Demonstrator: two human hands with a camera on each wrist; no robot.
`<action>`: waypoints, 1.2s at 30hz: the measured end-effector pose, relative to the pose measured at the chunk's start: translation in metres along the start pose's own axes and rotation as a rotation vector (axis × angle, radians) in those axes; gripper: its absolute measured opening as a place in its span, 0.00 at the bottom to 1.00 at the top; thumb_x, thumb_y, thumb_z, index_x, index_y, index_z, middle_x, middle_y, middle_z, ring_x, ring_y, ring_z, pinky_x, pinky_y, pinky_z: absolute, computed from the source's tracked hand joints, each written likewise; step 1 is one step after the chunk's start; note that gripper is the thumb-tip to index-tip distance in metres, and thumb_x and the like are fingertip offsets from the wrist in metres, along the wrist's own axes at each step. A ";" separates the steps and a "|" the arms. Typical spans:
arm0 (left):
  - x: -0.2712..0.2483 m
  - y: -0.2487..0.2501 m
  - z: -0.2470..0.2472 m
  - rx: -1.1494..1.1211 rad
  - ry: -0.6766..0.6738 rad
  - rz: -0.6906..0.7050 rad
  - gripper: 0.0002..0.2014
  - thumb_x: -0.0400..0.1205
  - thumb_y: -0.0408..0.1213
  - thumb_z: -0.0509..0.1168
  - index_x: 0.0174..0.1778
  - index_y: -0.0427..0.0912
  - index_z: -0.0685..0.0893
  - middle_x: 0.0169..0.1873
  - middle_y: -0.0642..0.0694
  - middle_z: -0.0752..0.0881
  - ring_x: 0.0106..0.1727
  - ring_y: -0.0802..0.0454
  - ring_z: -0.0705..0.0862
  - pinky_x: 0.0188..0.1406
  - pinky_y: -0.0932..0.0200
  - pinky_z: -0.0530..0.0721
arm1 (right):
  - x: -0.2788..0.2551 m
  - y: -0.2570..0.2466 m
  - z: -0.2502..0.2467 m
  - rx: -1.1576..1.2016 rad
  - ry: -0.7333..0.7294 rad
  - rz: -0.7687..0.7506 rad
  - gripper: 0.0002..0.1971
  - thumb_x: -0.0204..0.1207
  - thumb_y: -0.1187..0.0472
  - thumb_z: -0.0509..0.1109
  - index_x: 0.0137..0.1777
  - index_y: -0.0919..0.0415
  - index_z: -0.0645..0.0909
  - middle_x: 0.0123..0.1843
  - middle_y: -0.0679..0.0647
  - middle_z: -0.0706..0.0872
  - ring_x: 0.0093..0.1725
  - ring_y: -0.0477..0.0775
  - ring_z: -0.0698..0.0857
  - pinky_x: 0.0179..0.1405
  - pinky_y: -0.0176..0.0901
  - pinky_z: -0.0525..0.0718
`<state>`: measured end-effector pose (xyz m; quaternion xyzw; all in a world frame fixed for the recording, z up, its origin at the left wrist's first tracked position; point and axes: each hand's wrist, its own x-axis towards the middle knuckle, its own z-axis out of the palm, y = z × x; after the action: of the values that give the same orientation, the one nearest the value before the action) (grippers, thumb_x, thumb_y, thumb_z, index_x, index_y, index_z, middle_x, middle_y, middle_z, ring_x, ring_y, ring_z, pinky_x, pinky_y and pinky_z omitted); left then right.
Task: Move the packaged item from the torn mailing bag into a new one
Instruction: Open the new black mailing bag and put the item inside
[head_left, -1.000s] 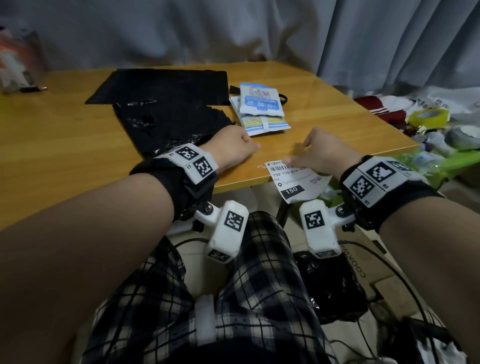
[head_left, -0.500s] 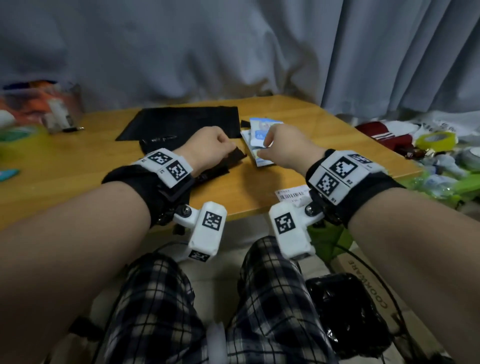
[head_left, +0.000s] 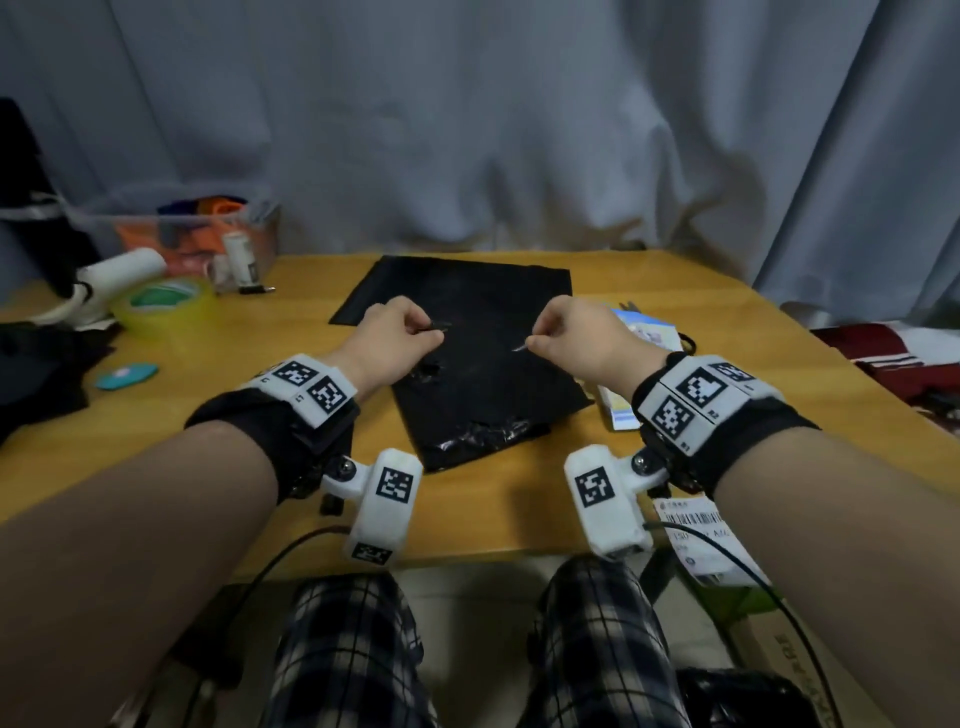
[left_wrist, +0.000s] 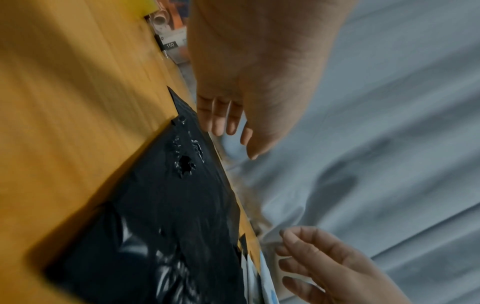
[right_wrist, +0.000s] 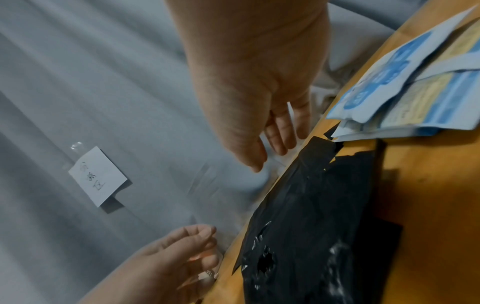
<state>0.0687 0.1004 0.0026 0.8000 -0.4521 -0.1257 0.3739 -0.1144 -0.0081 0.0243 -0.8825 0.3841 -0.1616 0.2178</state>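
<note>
Head view: a tape roll (head_left: 165, 307) and a clear bin (head_left: 176, 234) sit at the left of the wooden surface (head_left: 218, 415). Left hand (head_left: 392, 340) pinches the torn bag (head_left: 483, 384) at its upper edge, fingers curled; a hole (head_left: 428, 370) shows in the black plastic. A flat new bag (head_left: 467, 278) lies behind, partly under the torn one. Right hand (head_left: 582, 343) pinches the same edge. Blue-and-white packets (right_wrist: 415, 86) lie just right of the torn bag, out of it. A label (head_left: 701, 540) hangs off the near edge.
</note>
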 end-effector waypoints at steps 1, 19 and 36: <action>0.010 -0.004 0.000 0.008 -0.006 -0.008 0.16 0.79 0.45 0.67 0.58 0.41 0.79 0.59 0.40 0.79 0.54 0.49 0.80 0.53 0.58 0.77 | 0.010 0.001 0.000 -0.011 -0.008 0.004 0.05 0.77 0.56 0.69 0.48 0.56 0.79 0.44 0.50 0.81 0.47 0.51 0.80 0.45 0.42 0.77; 0.115 -0.022 0.036 0.787 -0.743 0.093 0.51 0.67 0.67 0.70 0.80 0.64 0.47 0.78 0.47 0.54 0.78 0.39 0.57 0.75 0.40 0.65 | 0.143 0.067 0.035 -0.152 -0.240 0.357 0.30 0.72 0.44 0.72 0.66 0.63 0.74 0.61 0.59 0.84 0.59 0.61 0.83 0.61 0.52 0.81; 0.107 0.005 -0.010 0.120 -0.182 0.184 0.16 0.84 0.42 0.61 0.45 0.33 0.87 0.39 0.39 0.87 0.41 0.47 0.84 0.41 0.61 0.78 | 0.107 0.021 0.044 0.261 -0.471 -0.204 0.58 0.56 0.39 0.81 0.81 0.35 0.46 0.85 0.48 0.38 0.84 0.54 0.41 0.82 0.58 0.50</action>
<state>0.1312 0.0162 0.0276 0.7614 -0.5622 -0.1356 0.2929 -0.0374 -0.0898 -0.0113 -0.8943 0.2082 -0.0212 0.3954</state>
